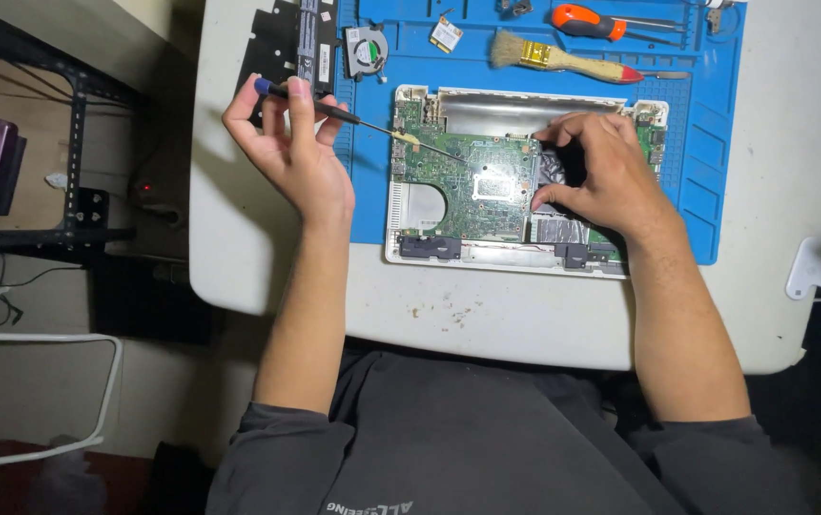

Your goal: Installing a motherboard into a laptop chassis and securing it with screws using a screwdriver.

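The left hand (291, 143), in the upper left of the frame, is closed around a screwdriver (334, 109) with a dark handle and a blue cap. Its thin shaft points right, and the tip lies over the green circuit board (449, 181). This board sits inside an opened white laptop base (487, 250) in the upper middle of the frame, on a blue mat (706, 143) on the white table (525, 315). The right hand (596, 176) rests on the board's right part with fingers bent, gripping nothing I can see. A brush (563, 59) lies above.
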